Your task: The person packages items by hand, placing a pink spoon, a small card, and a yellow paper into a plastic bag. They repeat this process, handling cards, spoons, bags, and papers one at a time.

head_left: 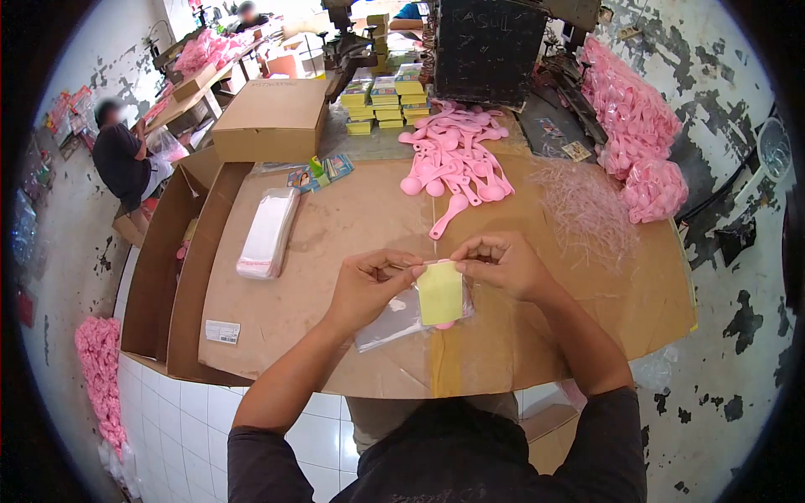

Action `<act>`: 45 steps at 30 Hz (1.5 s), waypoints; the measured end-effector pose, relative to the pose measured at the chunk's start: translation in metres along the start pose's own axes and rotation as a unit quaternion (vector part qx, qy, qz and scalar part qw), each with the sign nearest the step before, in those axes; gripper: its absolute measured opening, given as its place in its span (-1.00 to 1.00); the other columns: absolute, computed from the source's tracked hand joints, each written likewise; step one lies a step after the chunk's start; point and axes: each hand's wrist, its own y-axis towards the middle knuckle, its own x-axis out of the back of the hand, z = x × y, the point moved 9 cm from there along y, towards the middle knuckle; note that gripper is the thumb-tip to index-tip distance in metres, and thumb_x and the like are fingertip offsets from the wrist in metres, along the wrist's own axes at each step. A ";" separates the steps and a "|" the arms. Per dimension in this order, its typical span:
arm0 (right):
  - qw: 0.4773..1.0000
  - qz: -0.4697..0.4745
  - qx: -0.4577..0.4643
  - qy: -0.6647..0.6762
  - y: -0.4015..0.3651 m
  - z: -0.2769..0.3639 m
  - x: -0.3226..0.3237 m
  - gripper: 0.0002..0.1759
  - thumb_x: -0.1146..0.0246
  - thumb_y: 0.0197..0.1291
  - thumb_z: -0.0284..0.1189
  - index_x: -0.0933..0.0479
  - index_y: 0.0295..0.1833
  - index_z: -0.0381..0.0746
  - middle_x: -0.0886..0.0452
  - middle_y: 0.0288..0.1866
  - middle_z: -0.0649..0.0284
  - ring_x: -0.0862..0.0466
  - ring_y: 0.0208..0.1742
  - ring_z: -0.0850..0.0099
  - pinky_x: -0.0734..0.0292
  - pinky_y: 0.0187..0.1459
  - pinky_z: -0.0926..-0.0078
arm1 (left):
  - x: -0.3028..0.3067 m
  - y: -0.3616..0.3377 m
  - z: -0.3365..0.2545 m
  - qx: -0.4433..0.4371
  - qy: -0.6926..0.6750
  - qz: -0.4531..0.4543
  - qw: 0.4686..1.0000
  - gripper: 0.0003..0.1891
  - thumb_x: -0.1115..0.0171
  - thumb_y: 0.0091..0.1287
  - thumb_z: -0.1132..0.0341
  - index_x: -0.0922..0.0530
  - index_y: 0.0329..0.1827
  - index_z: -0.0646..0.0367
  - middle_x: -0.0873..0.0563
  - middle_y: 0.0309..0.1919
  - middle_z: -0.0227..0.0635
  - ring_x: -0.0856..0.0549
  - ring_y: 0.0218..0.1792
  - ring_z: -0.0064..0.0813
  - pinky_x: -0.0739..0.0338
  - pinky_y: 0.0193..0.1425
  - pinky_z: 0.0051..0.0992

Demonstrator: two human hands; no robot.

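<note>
My left hand (377, 281) and my right hand (503, 264) are pinched closed at the upper corners of a small clear plastic bag. Inside or against it, a pale yellow card (441, 293) faces me, with a bit of pink plastic (445, 325) showing below its lower edge. Another clear plastic bag (394, 323) lies flat on the cardboard beneath, to the left. Beyond my fingers lies a single pink plastic spoon (451, 215), just in front of a pile of pink spoons (461, 155).
A stack of clear bags (268, 233) lies at left, near some printed cards (323, 172). Bundled cards (384, 101) stand at the back. Carton boxes (272, 113) flank the left side. Plastic shreds (587, 205) and bagged pink spoons (629, 109) are at right. Another person (122, 155) sits far left.
</note>
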 end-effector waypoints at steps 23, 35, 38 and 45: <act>0.969 -0.025 0.098 -0.226 -0.007 0.054 0.010 -0.62 -0.33 0.37 -0.51 -0.58 0.27 -0.32 -0.72 -0.02 0.25 -0.68 -0.06 0.53 -0.58 0.02 0.51 | 0.083 0.004 -0.008 0.009 0.067 -0.097 0.993 -0.58 -0.30 0.53 0.28 -0.49 0.35 0.29 -0.76 0.01 -0.26 -0.77 -0.06 -0.53 -0.68 -0.01 -0.50; 0.887 -0.079 0.059 -0.450 -0.032 -0.001 0.085 -0.66 -0.43 0.23 -0.40 -0.68 0.10 -0.27 -0.62 -0.01 0.13 -0.64 0.04 0.26 -0.52 0.10 0.32 | 0.045 0.008 -0.025 -0.090 0.256 -0.066 0.960 -0.67 -0.44 0.36 0.23 -0.70 0.11 0.17 -0.76 -0.08 -0.26 -0.74 -0.11 -0.43 -0.63 0.01 -0.34; 0.917 -0.081 -0.004 -0.391 -0.030 -0.009 0.085 -0.71 -0.45 0.20 -0.43 -0.70 0.02 -0.28 -0.63 -0.05 0.14 -0.64 0.00 0.26 -0.52 0.09 0.32 | -0.010 0.005 -0.017 -0.141 0.407 0.047 0.901 -0.63 -0.54 0.23 0.22 -0.72 0.05 0.18 -0.74 -0.20 -0.25 -0.73 -0.14 -0.36 -0.62 -0.01 -0.35; 0.956 -0.141 0.000 -0.258 -0.028 -0.024 0.099 -0.82 -0.42 0.21 -0.53 -0.67 -0.07 -0.28 -0.63 -0.09 0.20 -0.67 -0.04 0.33 -0.54 0.07 0.35 | -0.021 0.027 0.013 0.014 0.387 0.164 0.907 -0.73 -0.55 0.24 0.28 -0.73 -0.10 0.24 -0.75 -0.29 -0.24 -0.70 -0.28 -0.40 -0.61 -0.10 -0.38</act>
